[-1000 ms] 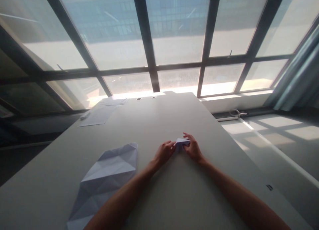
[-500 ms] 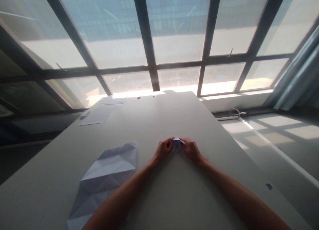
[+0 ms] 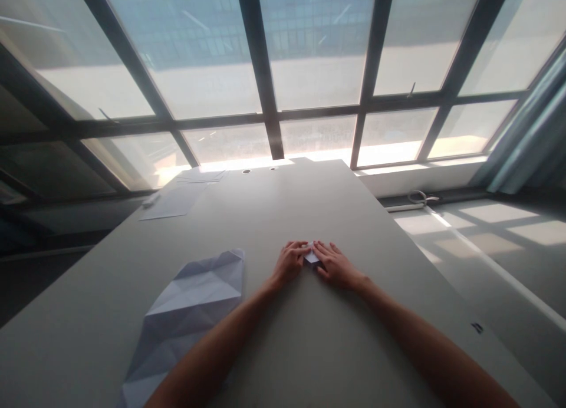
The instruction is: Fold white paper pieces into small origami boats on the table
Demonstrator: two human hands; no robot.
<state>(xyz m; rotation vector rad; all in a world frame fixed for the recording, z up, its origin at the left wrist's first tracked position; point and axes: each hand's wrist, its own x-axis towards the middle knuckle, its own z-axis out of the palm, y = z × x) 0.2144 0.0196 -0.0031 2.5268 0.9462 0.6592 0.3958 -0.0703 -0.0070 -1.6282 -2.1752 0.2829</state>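
A small piece of folded white paper (image 3: 312, 257) lies on the white table (image 3: 292, 207), between my two hands. My left hand (image 3: 289, 262) grips its left side, with the fingers bent over the edge. From the other side, my right hand (image 3: 335, 263) rests on the paper with its fingers stretched out and flat, covering the right part. Beside my left forearm is a large creased white sheet (image 3: 194, 290), partly hidden by that arm.
Flat sheets of paper (image 3: 174, 201) lie at the far left of the table, with a small pale object (image 3: 151, 200) by them. Two round holes mark the far edge. A dark mark (image 3: 477, 328) shows near the right edge. Beyond stand large windows (image 3: 318, 48).
The folded paper was held up between the fingertips of both hands; now it is lower and flatter. My right hand has gone from a pinch to flat fingers on top of it.
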